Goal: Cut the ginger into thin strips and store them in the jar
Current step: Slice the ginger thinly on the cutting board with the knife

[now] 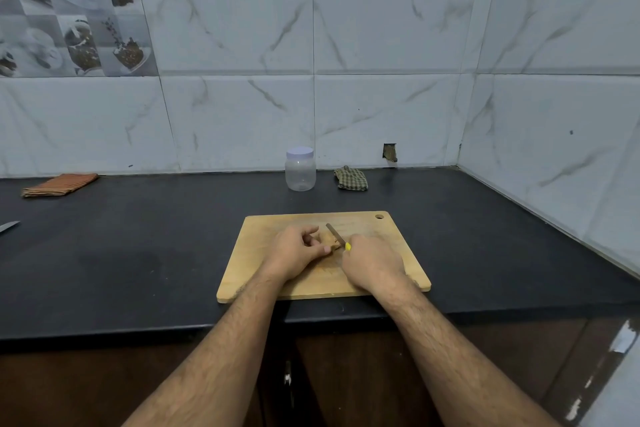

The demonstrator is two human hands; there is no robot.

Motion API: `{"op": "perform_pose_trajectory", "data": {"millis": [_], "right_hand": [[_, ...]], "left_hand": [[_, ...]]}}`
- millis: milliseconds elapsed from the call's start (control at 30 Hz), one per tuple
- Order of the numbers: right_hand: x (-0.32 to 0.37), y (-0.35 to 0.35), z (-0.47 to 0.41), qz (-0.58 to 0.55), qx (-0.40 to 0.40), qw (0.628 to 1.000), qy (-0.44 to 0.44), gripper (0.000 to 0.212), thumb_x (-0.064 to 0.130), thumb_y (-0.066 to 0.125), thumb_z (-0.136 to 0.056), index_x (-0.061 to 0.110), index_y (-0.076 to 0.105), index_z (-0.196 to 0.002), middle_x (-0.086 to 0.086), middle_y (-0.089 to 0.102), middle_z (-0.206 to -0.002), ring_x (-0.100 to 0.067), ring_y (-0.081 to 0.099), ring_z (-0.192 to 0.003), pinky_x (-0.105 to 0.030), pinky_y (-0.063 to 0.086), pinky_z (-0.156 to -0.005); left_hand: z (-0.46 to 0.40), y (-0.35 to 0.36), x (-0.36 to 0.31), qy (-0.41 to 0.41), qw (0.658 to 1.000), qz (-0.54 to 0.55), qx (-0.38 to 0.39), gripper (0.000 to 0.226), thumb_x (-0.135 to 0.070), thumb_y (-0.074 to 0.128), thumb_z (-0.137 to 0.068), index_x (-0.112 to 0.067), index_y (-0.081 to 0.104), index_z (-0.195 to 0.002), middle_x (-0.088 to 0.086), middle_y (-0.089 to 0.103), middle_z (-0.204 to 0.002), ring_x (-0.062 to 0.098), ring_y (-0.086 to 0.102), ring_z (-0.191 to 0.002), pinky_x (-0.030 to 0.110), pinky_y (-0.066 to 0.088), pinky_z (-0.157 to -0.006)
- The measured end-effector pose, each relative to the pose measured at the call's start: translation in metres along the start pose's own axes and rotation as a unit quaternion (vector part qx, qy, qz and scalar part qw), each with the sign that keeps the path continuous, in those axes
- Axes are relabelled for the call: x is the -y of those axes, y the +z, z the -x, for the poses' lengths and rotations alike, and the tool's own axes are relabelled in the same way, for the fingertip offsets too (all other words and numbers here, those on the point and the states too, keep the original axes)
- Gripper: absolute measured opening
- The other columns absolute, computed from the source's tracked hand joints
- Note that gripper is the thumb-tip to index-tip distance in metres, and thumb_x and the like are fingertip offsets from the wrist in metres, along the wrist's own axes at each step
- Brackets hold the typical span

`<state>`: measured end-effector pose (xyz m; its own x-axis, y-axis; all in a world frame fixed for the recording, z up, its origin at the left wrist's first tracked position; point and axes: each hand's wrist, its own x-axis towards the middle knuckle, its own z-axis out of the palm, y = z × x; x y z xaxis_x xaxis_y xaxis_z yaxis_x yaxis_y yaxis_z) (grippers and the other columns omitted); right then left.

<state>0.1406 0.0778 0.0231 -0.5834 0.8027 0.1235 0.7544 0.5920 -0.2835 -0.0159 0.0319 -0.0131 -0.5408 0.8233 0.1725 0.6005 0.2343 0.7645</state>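
A tan piece of ginger (327,239) lies in the middle of the wooden cutting board (391,246). My left hand (297,250) holds it down with curled fingers and thumb. My right hand (372,262) grips a small knife (335,234) with a yellow handle; its blade rests across the ginger, pointing away to the left. A clear plastic jar (300,169) with a pale lid on stands upright at the back of the black counter, beyond the board.
A green checked cloth (351,178) lies right of the jar. A folded orange cloth (59,185) sits at the back left. A second blade tip (8,227) shows at the left edge. Tiled walls close the back and right sides.
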Motion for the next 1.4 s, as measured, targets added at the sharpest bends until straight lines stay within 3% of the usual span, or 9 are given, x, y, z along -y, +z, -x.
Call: {"op": "perform_pose_trajectory", "data": {"millis": [333,467,600,700,767,1100,1200,1267,1400], "right_hand": [[0.001,-0.001,-0.001,-0.007,0.007,1.0,0.009,0.029,0.02,0.045,-0.097,0.017,0.061,-0.121,-0.003,0.064,-0.115,-0.022,0.057,-0.101,-0.032,0.043,-0.072],[0.0,0.0,-0.004,-0.006,0.018,1.0,0.01,0.027,0.02,0.045,-0.096,0.02,0.061,-0.118,-0.002,0.064,-0.115,-0.021,0.057,-0.102,-0.032,0.044,-0.073],[-0.006,-0.005,-0.004,-0.015,0.014,1.0,0.01,0.027,0.02,0.044,-0.096,0.019,0.061,-0.117,-0.002,0.063,-0.115,-0.021,0.052,-0.094,-0.032,0.042,-0.072],[-0.01,-0.008,-0.001,-0.018,0.015,1.0,0.009,0.025,0.022,0.044,-0.097,0.018,0.061,-0.115,-0.001,0.061,-0.109,-0.02,0.05,-0.09,-0.032,0.041,-0.071],[-0.01,-0.008,0.0,-0.016,0.022,1.0,0.012,0.025,0.019,0.044,-0.094,0.018,0.061,-0.113,-0.001,0.061,-0.109,-0.02,0.05,-0.091,-0.032,0.041,-0.071],[-0.005,-0.003,-0.002,-0.023,0.004,1.0,0.011,0.027,0.02,0.045,-0.095,0.02,0.06,-0.116,-0.003,0.063,-0.114,-0.022,0.054,-0.099,-0.033,0.04,-0.071],[-0.002,-0.003,-0.001,-0.015,0.007,1.0,0.0,0.028,0.021,0.044,-0.096,0.019,0.061,-0.118,-0.003,0.064,-0.113,-0.021,0.052,-0.093,-0.033,0.041,-0.071],[-0.001,-0.003,-0.001,-0.006,0.01,1.0,-0.007,0.03,0.021,0.044,-0.096,0.018,0.062,-0.12,-0.003,0.064,-0.114,-0.022,0.055,-0.099,-0.033,0.042,-0.072],[0.001,-0.004,0.0,0.006,0.005,1.0,-0.015,0.028,0.022,0.044,-0.098,0.017,0.061,-0.12,-0.004,0.064,-0.114,-0.022,0.057,-0.101,-0.032,0.042,-0.072]], "left_hand": [[0.001,-0.005,-0.007,-0.012,0.999,-0.033,0.026,0.053,-0.019,0.078,-0.081,-0.016,0.061,-0.131,-0.01,0.071,-0.085,0.009,0.066,-0.092,0.031,0.048,-0.095],[0.0,-0.005,-0.006,0.0,0.999,-0.03,0.031,0.024,-0.015,0.076,-0.082,-0.034,0.063,-0.088,-0.003,0.071,-0.084,0.021,0.068,-0.095,0.035,0.049,-0.092],[-0.002,-0.008,-0.006,-0.013,0.999,-0.035,0.034,0.054,-0.017,0.077,-0.082,-0.016,0.059,-0.133,-0.005,0.067,-0.096,0.012,0.063,-0.094,0.029,0.047,-0.095],[-0.004,-0.012,-0.01,-0.011,0.997,-0.076,0.033,0.067,-0.02,0.078,-0.082,-0.019,0.049,-0.143,-0.002,0.058,-0.134,0.017,0.052,-0.125,0.03,0.038,-0.107],[-0.006,-0.014,-0.01,0.0,0.995,-0.087,0.047,0.067,-0.019,0.077,-0.083,-0.02,0.048,-0.144,-0.004,0.052,-0.143,0.017,0.045,-0.134,0.031,0.033,-0.111],[-0.002,-0.013,-0.012,0.001,0.995,-0.079,0.055,0.056,-0.027,0.079,-0.081,-0.012,0.06,-0.131,0.0,0.064,-0.127,0.015,0.059,-0.117,0.032,0.043,-0.104],[0.001,-0.01,-0.015,0.008,0.996,-0.082,0.04,0.027,-0.031,0.079,-0.08,-0.017,0.071,-0.102,0.001,0.07,-0.11,0.017,0.063,-0.104,0.037,0.048,-0.097],[0.003,-0.008,-0.016,0.01,0.996,-0.079,0.03,0.015,-0.031,0.079,-0.08,-0.028,0.065,-0.08,0.0,0.071,-0.104,0.015,0.064,-0.1,0.039,0.049,-0.095],[0.006,-0.007,-0.016,0.01,0.997,-0.078,0.017,0.019,-0.034,0.079,-0.08,-0.032,0.06,-0.081,-0.003,0.07,-0.098,0.014,0.064,-0.098,0.04,0.05,-0.094]]}}
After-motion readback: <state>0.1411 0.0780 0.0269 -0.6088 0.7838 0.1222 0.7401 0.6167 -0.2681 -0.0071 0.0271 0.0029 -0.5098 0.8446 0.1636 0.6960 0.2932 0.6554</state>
